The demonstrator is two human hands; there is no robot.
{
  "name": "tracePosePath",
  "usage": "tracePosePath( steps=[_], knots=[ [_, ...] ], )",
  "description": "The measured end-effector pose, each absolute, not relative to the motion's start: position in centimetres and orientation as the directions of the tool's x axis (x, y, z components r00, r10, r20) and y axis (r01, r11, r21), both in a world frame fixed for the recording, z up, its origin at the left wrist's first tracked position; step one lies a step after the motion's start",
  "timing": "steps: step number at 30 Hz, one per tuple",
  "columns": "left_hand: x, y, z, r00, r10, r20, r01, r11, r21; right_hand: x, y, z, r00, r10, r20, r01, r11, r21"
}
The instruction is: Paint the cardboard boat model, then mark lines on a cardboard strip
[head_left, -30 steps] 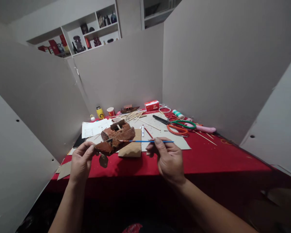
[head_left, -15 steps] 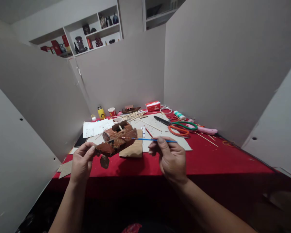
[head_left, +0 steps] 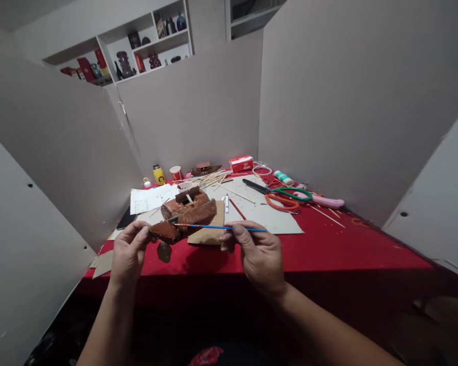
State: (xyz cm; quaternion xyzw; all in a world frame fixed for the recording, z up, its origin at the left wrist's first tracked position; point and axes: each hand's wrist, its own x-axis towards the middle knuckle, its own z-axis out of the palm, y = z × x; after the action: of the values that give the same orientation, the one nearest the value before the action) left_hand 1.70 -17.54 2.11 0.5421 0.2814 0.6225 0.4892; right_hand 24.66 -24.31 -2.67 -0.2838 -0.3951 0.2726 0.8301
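The left hand [head_left: 129, 252], at lower left of centre, has its grip clamped on the near end of a brown model boat [head_left: 183, 216], thumb and fingers pinched on the hull, holding it raised above the near edge of the surface [head_left: 347, 249]; the right hand [head_left: 257, 254], just right of centre, has its grip closed on a thin blue paintbrush [head_left: 219, 227], which lies nearly level with its tip touching the boat's side; under the boat lies a piece of brown card [head_left: 209, 231] on pale sheets; further back, right of centre, are scissors [head_left: 286, 198] with green and orange handles; a red box [head_left: 241, 163], a paper cup [head_left: 175, 173] and a yellow bottle [head_left: 159, 175] stand along the far edge; loose thin sticks [head_left: 209, 180] lie between them.
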Motion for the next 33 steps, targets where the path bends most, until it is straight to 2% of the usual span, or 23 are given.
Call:
tracePosePath(
  steps=[4, 9, 14, 20, 25, 29, 33],
  knots=[
    [1.5, -17.4, 2.2, 0.059, 0.918, 0.393, -0.307, -0.358, 0.882, 24.9, -24.1, -2.6, 0.560, 0.703, 0.438, -0.314, 0.670, -0.673],
    [1.0, -16.9, 2.1, 0.044, 0.932, 0.360, -0.334, -0.326, 0.884, 25.3, -23.7, -2.6, 0.469, 0.770, 0.433, -0.358, 0.614, -0.704],
    [0.7, -16.4, 1.9, 0.034, 0.948, 0.318, -0.383, -0.281, 0.880, 26.4, -23.3, -2.2, 0.614, 0.698, 0.370, -0.350, 0.660, -0.665],
    [0.7, -15.9, 2.1, 0.071, 0.942, 0.328, -0.453, -0.263, 0.852, 25.7, -23.7, -2.3, 0.551, 0.698, 0.458, -0.311, 0.681, -0.664],
    [0.5, -15.6, 2.2, 0.074, 0.944, 0.322, -0.463, -0.253, 0.849, 26.4, -23.4, -2.4, 0.668, 0.609, 0.427, -0.256, 0.727, -0.637],
    [0.4, -15.4, 1.9, 0.069, 0.950, 0.304, -0.502, -0.230, 0.833, 26.5, -23.3, -2.8, 0.611, 0.651, 0.450, -0.271, 0.706, -0.654],
    [0.4, -14.9, 1.5, 0.073, 0.955, 0.287, -0.553, -0.201, 0.809, 26.0, -23.2, -3.0, 0.642, 0.635, 0.429, -0.283, 0.717, -0.637]
  ],
)
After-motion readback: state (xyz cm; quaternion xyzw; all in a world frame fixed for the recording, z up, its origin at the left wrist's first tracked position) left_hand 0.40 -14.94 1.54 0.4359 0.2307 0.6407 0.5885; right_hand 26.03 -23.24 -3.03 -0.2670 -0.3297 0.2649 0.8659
